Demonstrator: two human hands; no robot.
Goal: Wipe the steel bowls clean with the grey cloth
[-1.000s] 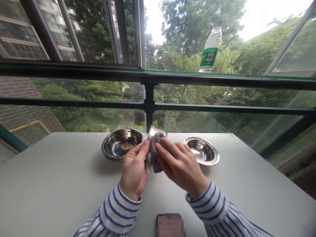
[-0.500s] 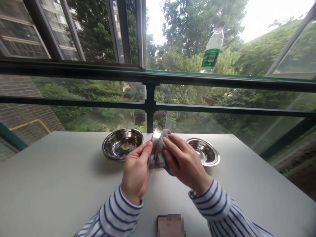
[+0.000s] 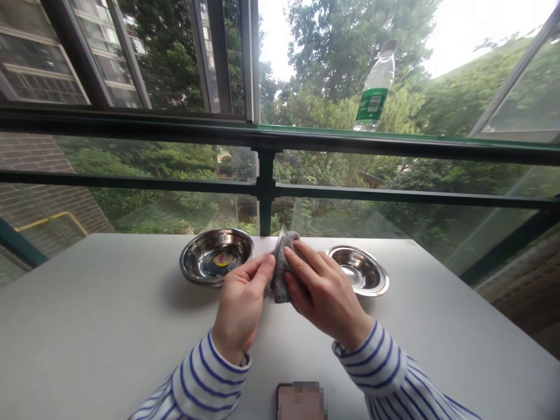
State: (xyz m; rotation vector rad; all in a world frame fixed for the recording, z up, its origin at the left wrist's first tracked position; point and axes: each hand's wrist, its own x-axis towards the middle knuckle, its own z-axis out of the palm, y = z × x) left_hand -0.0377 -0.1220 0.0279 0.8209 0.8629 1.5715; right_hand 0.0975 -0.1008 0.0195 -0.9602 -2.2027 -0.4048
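Observation:
My left hand [image 3: 242, 303] pinches the rim of a metal bowl [image 3: 280, 236], thumb on the near side. The bowl is held up edge-on above the table, so mostly its thin rim shows. A grey cloth [image 3: 282, 280] covers much of its right side. My right hand [image 3: 328, 291] is closed over this cloth, fingers pressing it against the bowl. Beyond my left hand rests a wider steel bowl [image 3: 199, 265] with a yellow and red label inside. Another shiny steel bowl [image 3: 376, 286] sits behind my right hand, partly covered by it.
The bowls stand toward the far edge of a white table [image 3: 109, 326]. A phone [image 3: 301, 402], partly blurred out, lies at the near edge. Behind runs a dark green railing [image 3: 350, 140] with glass, and a plastic bottle [image 3: 374, 96] stands upright on it.
The held bowl has turned more edge-on, showing less of its side. My right hand and the cloth have shifted slightly left across it. The two resting bowls stay in place.

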